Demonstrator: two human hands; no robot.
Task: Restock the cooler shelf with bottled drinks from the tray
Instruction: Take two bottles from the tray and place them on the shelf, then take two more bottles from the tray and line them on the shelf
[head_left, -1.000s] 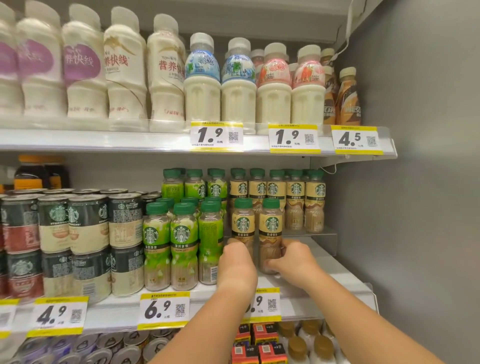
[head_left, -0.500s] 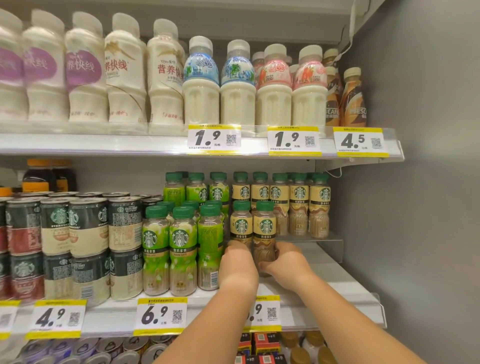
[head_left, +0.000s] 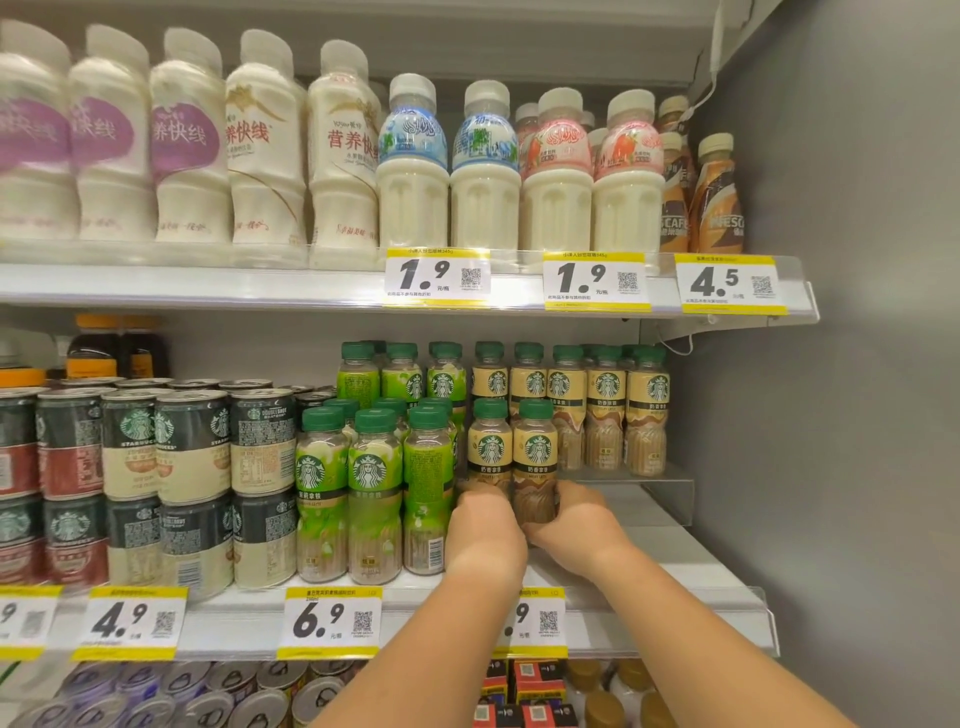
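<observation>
Two hands seating latte bottles, centre of frame

Left hand (head_left: 485, 535) and right hand (head_left: 574, 517) are clamping two tan latte bottles (head_left: 534, 457) low; likely rigid, smooth, top-heavy, standing on the middle shelf (head_left: 675, 551).

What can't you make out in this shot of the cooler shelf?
All in the head view:
- Third price tag: first digit hidden by the left arm.
- Bases of the two tan bottles: covered by the left hand and right hand.
- Tray: out of frame.
- Tag small print: too small.
</observation>
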